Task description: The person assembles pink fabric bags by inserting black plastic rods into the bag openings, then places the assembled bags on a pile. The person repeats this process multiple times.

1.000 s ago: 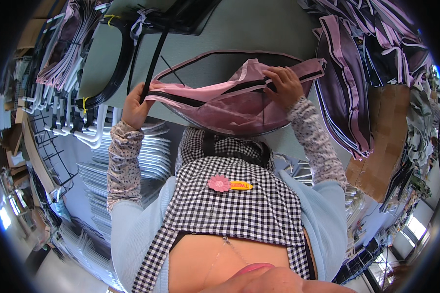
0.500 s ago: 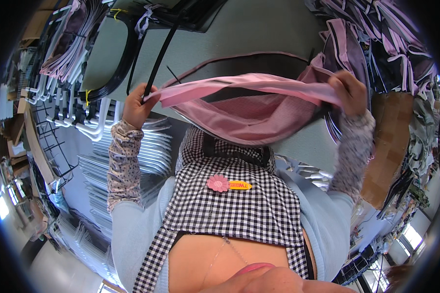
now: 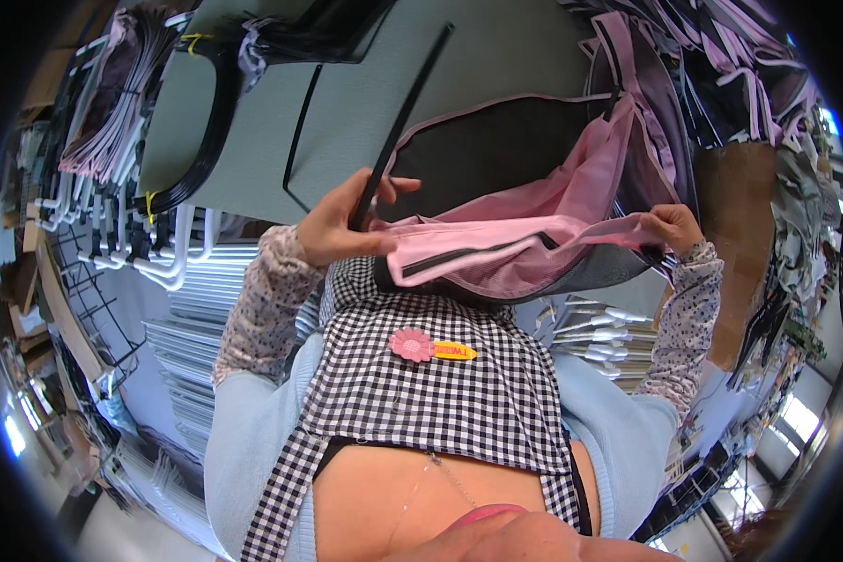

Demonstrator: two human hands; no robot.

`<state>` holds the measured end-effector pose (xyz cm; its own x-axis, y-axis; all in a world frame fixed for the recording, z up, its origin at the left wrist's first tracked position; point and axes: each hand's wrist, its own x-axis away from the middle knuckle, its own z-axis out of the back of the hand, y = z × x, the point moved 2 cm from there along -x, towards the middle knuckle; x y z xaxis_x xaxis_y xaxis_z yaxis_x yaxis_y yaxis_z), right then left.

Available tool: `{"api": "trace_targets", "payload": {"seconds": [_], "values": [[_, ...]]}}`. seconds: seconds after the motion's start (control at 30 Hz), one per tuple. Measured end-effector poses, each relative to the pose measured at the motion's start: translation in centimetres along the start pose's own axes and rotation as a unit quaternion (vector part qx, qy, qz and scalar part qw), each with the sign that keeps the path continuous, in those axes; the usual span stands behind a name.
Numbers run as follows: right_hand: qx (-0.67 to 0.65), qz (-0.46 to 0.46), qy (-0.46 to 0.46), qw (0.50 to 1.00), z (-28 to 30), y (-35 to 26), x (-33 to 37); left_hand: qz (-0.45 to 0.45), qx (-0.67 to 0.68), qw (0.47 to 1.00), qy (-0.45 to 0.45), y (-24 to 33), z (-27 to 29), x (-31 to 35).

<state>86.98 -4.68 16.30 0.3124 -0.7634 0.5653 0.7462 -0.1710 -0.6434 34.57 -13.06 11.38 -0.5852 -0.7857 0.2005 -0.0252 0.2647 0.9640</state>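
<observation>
The bare left hand points inward, index finger extended above the thumb. The bare right hand pinches closed, its floral-sleeved forearm angled upward.

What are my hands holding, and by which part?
Left hand: black rod, near its lower end. Right hand: pink mesh fabric, by its edge band.

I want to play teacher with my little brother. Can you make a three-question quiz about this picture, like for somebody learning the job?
1. What does the person's bare right hand pinch?
2. True or false: a long, thin black strip rises from the bare left hand.
3. Fill the gap: the black-and-white checked apron carries a pink badge shaped like a ____.

Key:
1. The edge of a pink fabric piece with black trim.
2. True.
3. Flower.
</observation>
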Motion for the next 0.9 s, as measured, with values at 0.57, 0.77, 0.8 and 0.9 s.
{"api": "trace_targets", "payload": {"seconds": [0.57, 0.77, 0.8, 0.9], "values": [[-0.214, -0.015, -0.089, 0.973, -0.2, 4.5, 1.9, -0.010, 0.028, 0.988, 0.149, -0.4, -2.4, 1.9], [0.051, -0.173, 0.005, 0.984, -2.4, 3.2, 0.7, 0.067, 0.059, 0.989, 0.117, -0.3, -2.7, 0.9], [0.099, -0.249, 0.050, 0.962, -2.9, -1.0, 0.7, 0.068, 0.067, 0.987, 0.128, -0.6, -2.7, 0.7], [0.418, 0.210, 0.385, 0.796, -5.1, -7.1, 1.3, 0.070, 0.098, 0.980, 0.156, -1.4, -2.0, 0.9]]}}
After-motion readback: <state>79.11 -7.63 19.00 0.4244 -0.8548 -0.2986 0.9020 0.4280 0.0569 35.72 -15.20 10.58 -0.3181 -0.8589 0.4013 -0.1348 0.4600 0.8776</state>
